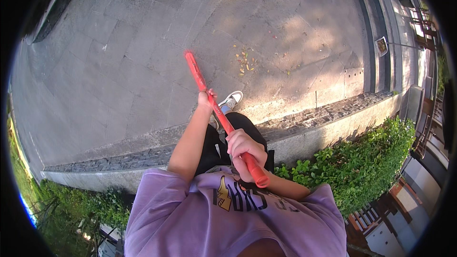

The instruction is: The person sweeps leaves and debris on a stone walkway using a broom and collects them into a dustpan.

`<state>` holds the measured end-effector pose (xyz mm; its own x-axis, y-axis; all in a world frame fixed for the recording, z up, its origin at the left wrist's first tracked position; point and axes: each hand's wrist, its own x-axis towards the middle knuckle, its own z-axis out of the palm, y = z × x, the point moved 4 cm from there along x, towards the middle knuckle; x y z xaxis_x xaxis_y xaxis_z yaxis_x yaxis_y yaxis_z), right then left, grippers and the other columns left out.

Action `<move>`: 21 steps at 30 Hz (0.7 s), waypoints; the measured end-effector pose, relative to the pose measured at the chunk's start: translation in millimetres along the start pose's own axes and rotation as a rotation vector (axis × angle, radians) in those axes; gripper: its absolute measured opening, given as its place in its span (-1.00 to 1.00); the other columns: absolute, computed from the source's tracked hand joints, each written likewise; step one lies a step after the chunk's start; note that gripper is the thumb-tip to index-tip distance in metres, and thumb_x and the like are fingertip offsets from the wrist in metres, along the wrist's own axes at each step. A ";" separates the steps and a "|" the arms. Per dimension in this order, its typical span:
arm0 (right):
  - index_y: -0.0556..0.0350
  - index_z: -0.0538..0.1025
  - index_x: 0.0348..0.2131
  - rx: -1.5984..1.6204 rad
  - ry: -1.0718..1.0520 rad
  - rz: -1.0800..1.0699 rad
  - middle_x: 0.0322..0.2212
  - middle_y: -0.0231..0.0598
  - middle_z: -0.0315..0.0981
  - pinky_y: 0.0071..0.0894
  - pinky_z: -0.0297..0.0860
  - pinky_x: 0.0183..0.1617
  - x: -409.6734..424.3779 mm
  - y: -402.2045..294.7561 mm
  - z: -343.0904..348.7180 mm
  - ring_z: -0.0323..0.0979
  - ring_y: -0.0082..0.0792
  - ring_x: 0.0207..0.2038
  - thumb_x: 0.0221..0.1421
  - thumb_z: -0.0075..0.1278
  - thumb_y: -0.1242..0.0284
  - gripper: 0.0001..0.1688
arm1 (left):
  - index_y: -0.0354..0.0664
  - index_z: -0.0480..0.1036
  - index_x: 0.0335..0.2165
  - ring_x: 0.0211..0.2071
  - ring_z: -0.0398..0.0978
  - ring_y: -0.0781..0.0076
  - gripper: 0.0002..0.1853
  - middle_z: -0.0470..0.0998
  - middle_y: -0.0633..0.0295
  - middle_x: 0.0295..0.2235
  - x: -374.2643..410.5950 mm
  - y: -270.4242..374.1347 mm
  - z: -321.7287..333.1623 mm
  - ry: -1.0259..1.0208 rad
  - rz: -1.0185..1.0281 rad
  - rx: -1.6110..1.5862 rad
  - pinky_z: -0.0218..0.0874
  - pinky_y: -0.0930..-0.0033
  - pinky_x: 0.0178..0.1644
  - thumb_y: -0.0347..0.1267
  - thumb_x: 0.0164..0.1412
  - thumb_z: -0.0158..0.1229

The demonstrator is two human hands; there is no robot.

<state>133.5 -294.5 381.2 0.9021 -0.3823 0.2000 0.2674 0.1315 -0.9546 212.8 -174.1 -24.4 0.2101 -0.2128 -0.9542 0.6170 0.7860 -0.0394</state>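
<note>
A long red broom (223,117) slants across my front, its near end close to my shirt. My right hand (247,150) is wrapped around the upper part of the handle. Lower down, my left hand (206,98) grips the same handle. The red bristle head (188,54) is at the far end, slightly blurred, over the grey paving (142,53). To the right of that head lies a loose patch of yellow and brown fallen leaves (245,60). Part of the handle is hidden under my fingers.
A dustpan (381,46) with debris inside and a long thin handle is by the stone steps (375,25) at right. Behind me runs a low stone planter wall (303,142) with green shrubs (364,164). My white-toed shoe (234,98) is on the paving.
</note>
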 end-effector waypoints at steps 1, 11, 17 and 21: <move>0.21 0.33 -0.61 -0.030 -0.012 -0.003 -0.63 -0.26 0.30 -0.18 0.38 -0.21 -1.3 14.9 6.6 0.33 -0.30 -0.53 -0.11 0.00 0.73 -0.83 | -0.16 0.21 -0.36 -0.66 0.25 0.55 -0.86 0.28 0.29 -0.61 -3.3 7.8 2.8 0.024 0.035 0.072 0.15 0.54 -0.64 -0.38 0.36 -0.19; 0.21 0.25 -0.70 -0.041 -0.297 0.077 -0.72 -0.24 0.22 -0.38 0.24 -0.52 -9.3 97.6 -18.2 0.26 -0.28 -0.65 -0.13 0.04 0.79 -0.69 | -0.12 0.21 -0.33 -0.71 0.19 0.58 -0.92 0.23 0.31 -0.59 22.4 4.0 -65.2 0.127 0.006 0.120 0.12 0.57 -0.73 -0.49 0.32 -0.23; 0.23 0.16 -0.74 -0.196 -0.117 0.221 -0.73 -0.26 0.20 -0.43 0.19 -0.48 35.5 110.4 -141.8 0.21 -0.37 -0.66 0.00 -0.04 0.78 -0.60 | -0.14 0.17 -0.26 -0.74 0.17 0.53 -0.83 0.22 0.27 -0.61 80.5 -92.7 10.3 0.252 0.123 0.470 0.10 0.52 -0.78 -0.60 0.21 -0.27; 0.25 0.16 -0.74 -0.396 -0.009 0.200 -0.75 -0.25 0.17 -0.45 0.23 -0.50 63.9 74.8 -250.1 0.18 -0.36 -0.69 -0.01 -0.05 0.79 -0.61 | -0.11 0.18 -0.32 -0.76 0.14 0.47 -0.78 0.19 0.26 -0.62 115.2 -243.9 93.9 0.207 0.118 0.464 0.03 0.45 -0.79 -0.67 0.13 -0.20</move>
<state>126.5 -537.8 267.4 0.9263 -0.3768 0.0030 -0.0615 -0.1590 -0.9854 157.8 -444.8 -97.0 0.1737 0.0179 -0.9846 0.8793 0.4474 0.1632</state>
